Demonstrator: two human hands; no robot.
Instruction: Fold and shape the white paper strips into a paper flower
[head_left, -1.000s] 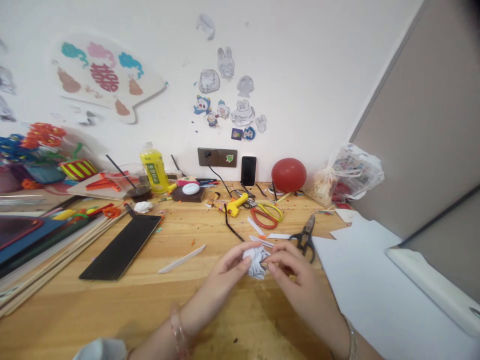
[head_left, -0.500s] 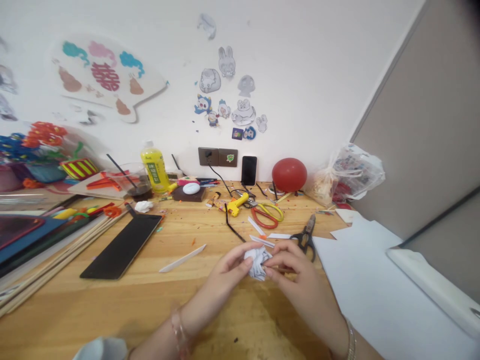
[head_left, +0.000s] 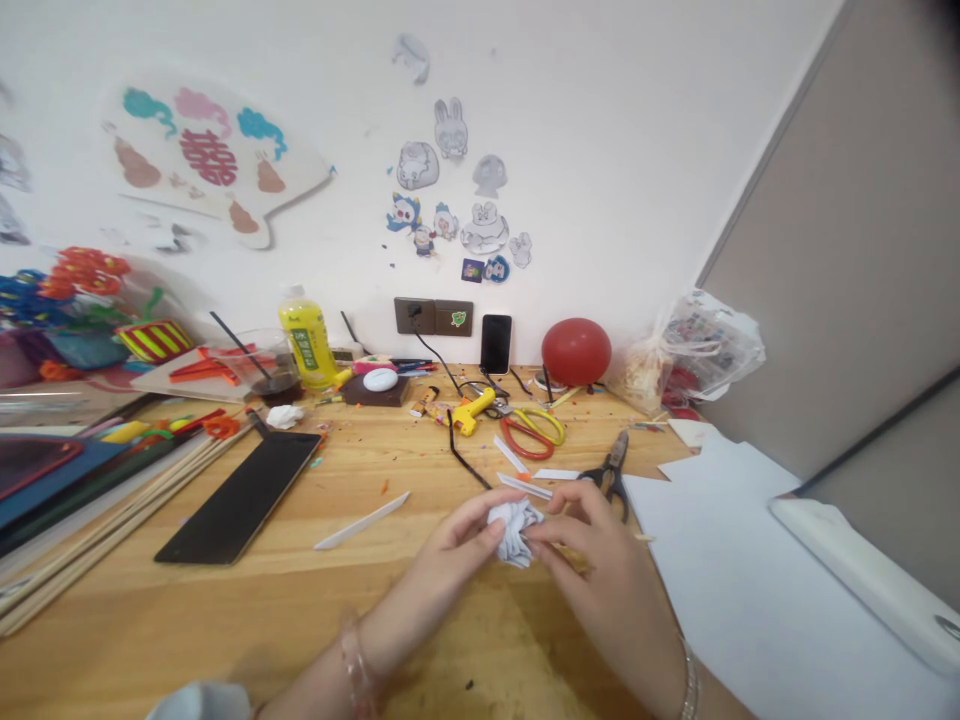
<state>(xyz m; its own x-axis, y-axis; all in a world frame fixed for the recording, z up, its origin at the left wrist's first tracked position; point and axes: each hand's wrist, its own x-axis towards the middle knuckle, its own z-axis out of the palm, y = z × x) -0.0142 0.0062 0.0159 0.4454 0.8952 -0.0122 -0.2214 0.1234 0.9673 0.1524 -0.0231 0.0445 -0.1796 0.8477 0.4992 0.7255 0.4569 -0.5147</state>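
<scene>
A small white paper flower [head_left: 515,533] of overlapping folded layers is held above the front of the table. My left hand [head_left: 459,548] grips its left side between thumb and fingers. On the right side of the flower, the thumb and fingertips of my right hand [head_left: 611,575] close in a pinch at its edge. A pale stick tip [head_left: 645,538] shows just past the right hand; the rest of it is mostly hidden. Beyond the hands lie white paper strips [head_left: 525,487] and black-handled scissors [head_left: 611,475].
White paper sheets [head_left: 720,540] cover the right side. A yellow glue gun [head_left: 474,410], red-and-yellow scissors [head_left: 532,432] and a red balloon [head_left: 577,352] are farther back. To the left are a black tablet [head_left: 240,495], wooden sticks [head_left: 127,525], a drink bottle [head_left: 307,340] and one paper strip [head_left: 362,521].
The right fingers have shifted slightly on the flower's edge, and a pale stick tip now shows beyond the right hand. The left hand keeps its grip.
</scene>
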